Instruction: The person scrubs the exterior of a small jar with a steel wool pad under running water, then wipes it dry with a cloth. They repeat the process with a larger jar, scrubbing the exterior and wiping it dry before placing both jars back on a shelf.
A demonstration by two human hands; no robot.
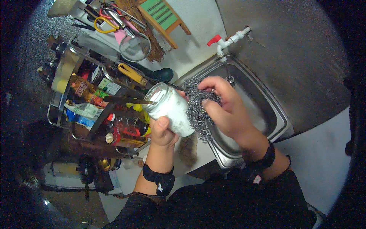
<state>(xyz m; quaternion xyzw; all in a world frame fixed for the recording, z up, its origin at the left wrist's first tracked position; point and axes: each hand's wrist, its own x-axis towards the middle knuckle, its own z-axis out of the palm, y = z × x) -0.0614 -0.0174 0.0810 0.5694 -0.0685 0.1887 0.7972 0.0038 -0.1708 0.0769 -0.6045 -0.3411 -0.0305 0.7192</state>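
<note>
A glass jar (174, 110), white inside or holding something white, lies tilted in my left hand (163, 133), its open mouth towards the upper left. What looks like a wooden stick or handle (134, 100) reaches to the jar's mouth; whether it goes inside I cannot tell. My right hand (228, 111) grips a large steel wool scourer (200, 111) against or very near the jar's base. Both hands are above the counter, just left of the stainless steel sink (257, 100). Part of my left hand's fingers is hidden behind the jar.
A plastic tap (228, 43) with a red handle juts over the sink. On the left stands a metal rack (61, 123) packed with bottles and packets. Yellow-handled scissors (104, 25), a strainer (135, 47), a straw brush (151, 43) and a wooden-framed washboard (160, 14) are beyond it.
</note>
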